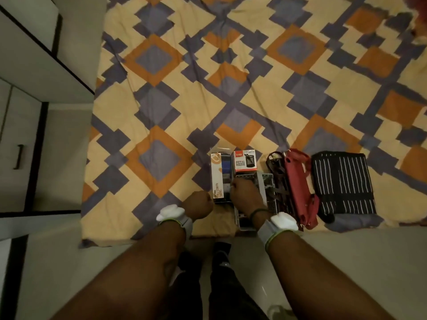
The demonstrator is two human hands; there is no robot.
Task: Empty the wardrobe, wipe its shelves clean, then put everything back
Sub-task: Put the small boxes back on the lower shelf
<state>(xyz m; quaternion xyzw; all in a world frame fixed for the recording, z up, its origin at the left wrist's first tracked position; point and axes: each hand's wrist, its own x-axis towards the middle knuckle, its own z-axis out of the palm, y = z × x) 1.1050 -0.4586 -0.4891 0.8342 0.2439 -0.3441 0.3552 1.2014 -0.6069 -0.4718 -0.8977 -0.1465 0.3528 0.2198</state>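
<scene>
Several wardrobe items lie in a row near the bed's front edge. A socks box stands leftmost, with a metal mesh holder box beside it. A grey basket sits under and right of that box. My right hand reaches down between the two boxes, its fingers hidden, touching them. Just left of the socks box my left hand hovers with fingers curled, holding nothing I can see. A red bag and a black striped pouch lie to the right.
The patterned bedsheet covers the bed ahead. White wardrobe and drawer units stand at the left. Pale floor runs along the bed's front edge, where my feet are.
</scene>
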